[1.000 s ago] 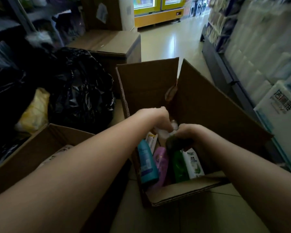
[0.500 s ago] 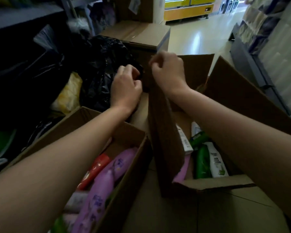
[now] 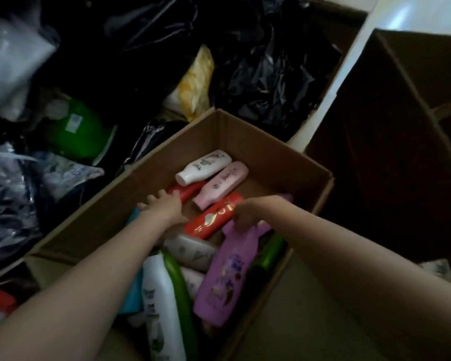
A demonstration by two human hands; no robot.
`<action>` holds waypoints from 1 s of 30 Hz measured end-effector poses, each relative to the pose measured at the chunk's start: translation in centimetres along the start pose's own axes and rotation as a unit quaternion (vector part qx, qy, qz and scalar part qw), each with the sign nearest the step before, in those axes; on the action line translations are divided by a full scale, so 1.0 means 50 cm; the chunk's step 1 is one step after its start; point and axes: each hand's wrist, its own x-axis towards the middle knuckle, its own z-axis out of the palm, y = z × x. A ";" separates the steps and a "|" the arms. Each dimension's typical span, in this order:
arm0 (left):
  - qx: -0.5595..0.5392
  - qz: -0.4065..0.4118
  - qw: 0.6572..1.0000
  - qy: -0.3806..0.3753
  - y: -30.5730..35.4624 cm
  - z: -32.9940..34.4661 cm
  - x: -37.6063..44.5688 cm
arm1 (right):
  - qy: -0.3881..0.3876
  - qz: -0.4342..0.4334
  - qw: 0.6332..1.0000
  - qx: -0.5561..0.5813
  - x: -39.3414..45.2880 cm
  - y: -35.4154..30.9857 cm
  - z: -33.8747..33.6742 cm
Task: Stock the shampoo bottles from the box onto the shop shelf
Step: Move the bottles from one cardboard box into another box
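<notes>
box point(image 3: 261, 142): matt brown corrugated cardboard
bottles point(image 3: 225, 274): smooth plastic, slightly glossy
red bottle point(image 3: 211, 220): shiny plastic with glossy label
bin bags point(image 3: 268, 74): crinkled, glossy black plastic film
floor point(image 3: 292, 332): smooth

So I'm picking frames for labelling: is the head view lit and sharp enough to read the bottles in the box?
Head view: dim overall, black bags nearly featureless; floor glares top right; bottle colours in the box show, labels too soft to read; wide-angle stretch at the edges; left hand slightly blurred.

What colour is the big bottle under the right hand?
Purple bottle, clearest in the head view.
</notes>
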 end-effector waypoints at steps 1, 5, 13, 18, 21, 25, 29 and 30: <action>-0.005 -0.011 1.000 -0.017 -0.011 0.015 0.007 | -0.010 0.000 1.000 0.003 0.009 -0.007 0.008; 0.000 -0.010 0.999 -0.034 -0.029 0.055 0.028 | -0.039 -0.019 0.999 0.012 0.029 -0.007 0.016; -0.007 -0.077 0.997 -0.023 -0.060 0.051 0.041 | 0.008 -0.079 0.990 0.116 0.029 -0.044 -0.038; -0.126 -0.141 0.982 0.028 -0.072 0.045 0.042 | 0.044 -0.125 0.909 0.396 0.036 -0.118 -0.047; -0.167 -0.140 0.975 0.035 -0.083 0.061 0.034 | 0.026 -0.121 0.921 0.370 0.039 -0.150 -0.015; -0.210 -0.105 0.970 0.060 -0.091 0.064 0.020 | -0.022 -0.126 0.942 0.311 0.036 -0.149 0.016; -0.257 -0.122 0.955 0.080 -0.088 0.059 0.002 | -0.059 -0.144 0.957 0.245 0.028 -0.147 0.011; -0.270 -0.120 0.953 0.072 -0.093 0.060 0.002 | -0.065 -0.152 0.957 0.239 0.027 -0.149 0.008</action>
